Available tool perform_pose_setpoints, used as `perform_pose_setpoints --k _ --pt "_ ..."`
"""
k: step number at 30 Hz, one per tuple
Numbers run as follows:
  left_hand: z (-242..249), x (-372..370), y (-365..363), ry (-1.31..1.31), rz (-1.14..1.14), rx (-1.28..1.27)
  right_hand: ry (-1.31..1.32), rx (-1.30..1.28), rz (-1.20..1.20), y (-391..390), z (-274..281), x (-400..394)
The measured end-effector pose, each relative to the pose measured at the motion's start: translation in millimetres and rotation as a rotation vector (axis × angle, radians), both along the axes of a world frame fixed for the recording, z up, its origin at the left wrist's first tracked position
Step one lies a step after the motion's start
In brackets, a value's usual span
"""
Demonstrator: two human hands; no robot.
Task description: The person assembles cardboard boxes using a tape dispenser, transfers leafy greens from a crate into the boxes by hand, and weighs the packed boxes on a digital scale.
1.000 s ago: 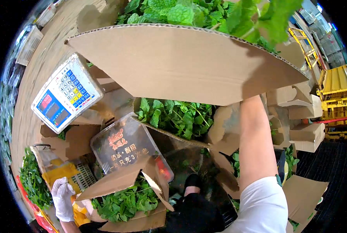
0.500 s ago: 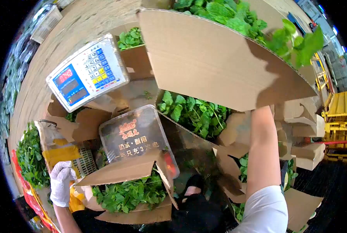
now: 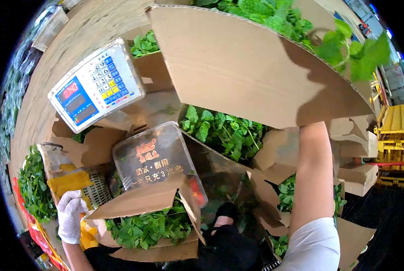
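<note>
My left hand (image 3: 70, 214), in a white glove, is closed with thumb and fingertips together; whatever they may hold is too small to make out. Beside it are a pale basket (image 3: 100, 189) with yellow tape and an open carton (image 3: 141, 198) of leafy green herbs. My bare right forearm (image 3: 311, 180) reaches up to a large cardboard box (image 3: 256, 67), whose front wall hides my right hand. Mint-like leaves (image 3: 274, 18) fill this tilted box, which overlaps another carton of mint (image 3: 224, 131) in view.
A digital scale display (image 3: 95, 86) with red digits stands at upper left. A clear plastic-covered scale platform (image 3: 152, 153) lies in the middle. Several more herb cartons surround me, with yellow metal equipment (image 3: 394, 131) at right. My foot (image 3: 224, 217) is below.
The large box looks slightly bigger, its left edge further left and its leaves further right. My right forearm has shifted slightly right. My left hand stays closed in nearly the same place.
</note>
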State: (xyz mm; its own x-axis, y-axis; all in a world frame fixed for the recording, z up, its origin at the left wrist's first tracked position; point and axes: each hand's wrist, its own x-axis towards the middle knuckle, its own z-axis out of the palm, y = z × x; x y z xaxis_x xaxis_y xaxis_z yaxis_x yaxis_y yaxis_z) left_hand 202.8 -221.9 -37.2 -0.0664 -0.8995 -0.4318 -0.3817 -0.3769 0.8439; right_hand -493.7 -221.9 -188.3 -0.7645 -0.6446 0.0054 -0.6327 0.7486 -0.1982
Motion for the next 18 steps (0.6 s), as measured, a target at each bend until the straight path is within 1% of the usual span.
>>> perform_pose_setpoints --k 6,10,11,13,14,16,17,18 --pt "-1.9 3.1 -1.1 -0.002 -0.019 0.019 0.145 0.012 0.037 -5.3 68.7 -16.5" --pt "-6.7 -2.4 2.4 0.069 -0.057 0.049 0.254 0.047 0.046 8.5 121.8 -24.0" --pt "-5.7 -4.9 4.1 0.076 -0.063 0.072 0.314 0.088 0.075 15.4 135.8 -26.3" --pt "-5.4 -7.0 9.0 0.086 -0.096 0.081 0.482 0.206 0.215 33.1 166.0 -26.8" --pt "-4.6 -6.5 12.1 0.088 -0.117 0.078 0.493 0.192 0.212 42.7 180.5 -23.8" --pt "1.1 -1.7 16.9 0.126 -0.112 0.099 0.238 -0.175 -0.17 63.1 208.3 -11.4" --pt "4.3 1.4 19.8 0.105 -0.125 0.016 0.208 -0.143 -0.138 77.5 229.7 -5.2" --pt "8.1 5.4 23.1 0.084 -0.137 -0.067 0.237 -0.308 -0.159 88.9 237.4 -9.4"
